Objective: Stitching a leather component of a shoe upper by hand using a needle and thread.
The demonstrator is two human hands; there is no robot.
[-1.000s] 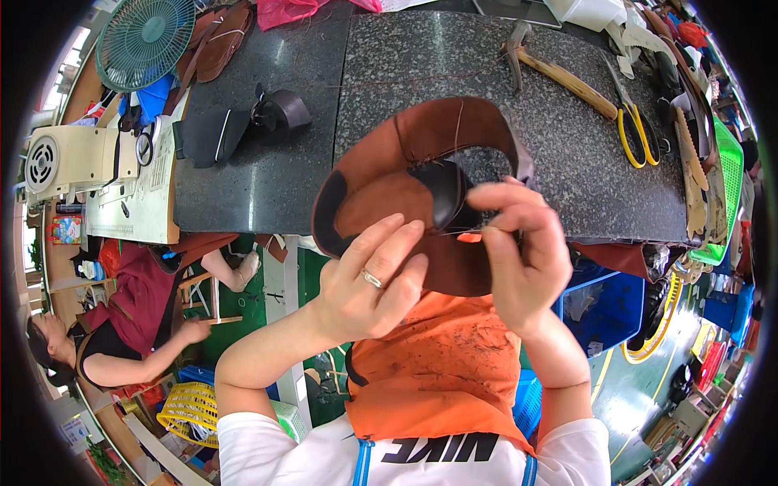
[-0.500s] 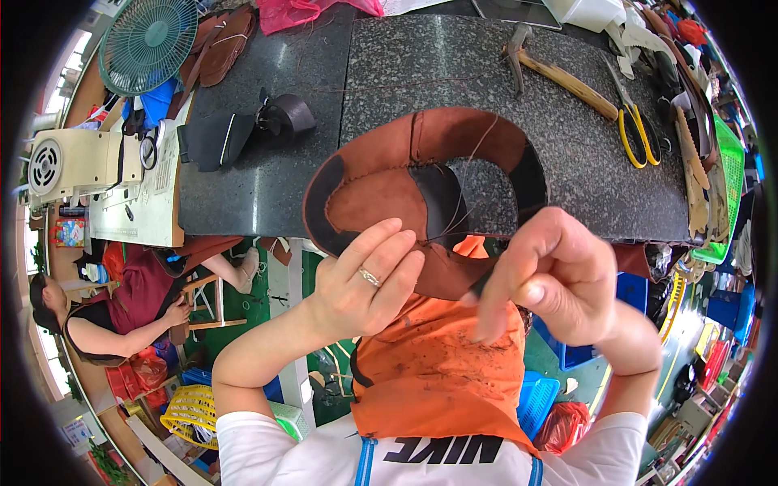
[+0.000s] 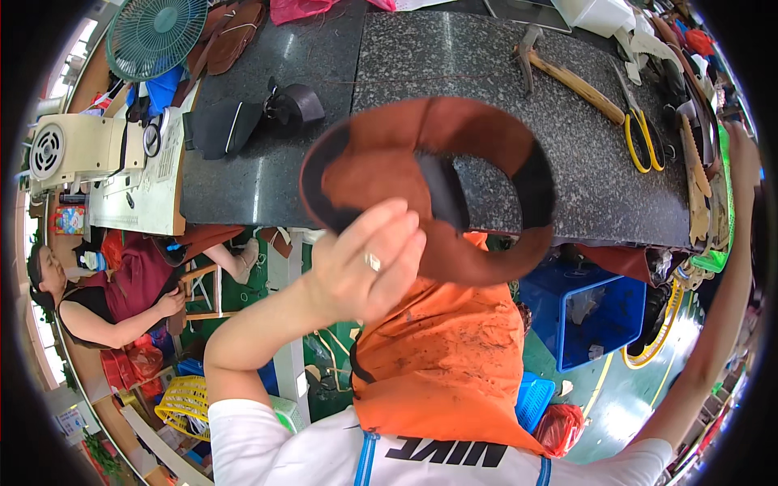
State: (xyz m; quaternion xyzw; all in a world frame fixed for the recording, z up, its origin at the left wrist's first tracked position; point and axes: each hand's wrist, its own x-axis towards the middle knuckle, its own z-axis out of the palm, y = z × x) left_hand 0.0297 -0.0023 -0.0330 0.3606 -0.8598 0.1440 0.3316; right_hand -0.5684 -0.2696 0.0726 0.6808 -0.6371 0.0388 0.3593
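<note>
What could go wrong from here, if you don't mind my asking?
Only the left hand holds the brown leather piece, at one side, so it might twist or slip. The right hand is stretched far out, so on its way back it could brush the scissors on the table.

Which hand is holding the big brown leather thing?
The left hand, wearing a ring, holds the brown leather thing. The right hand is stretched out at the far right, away from it.
</note>
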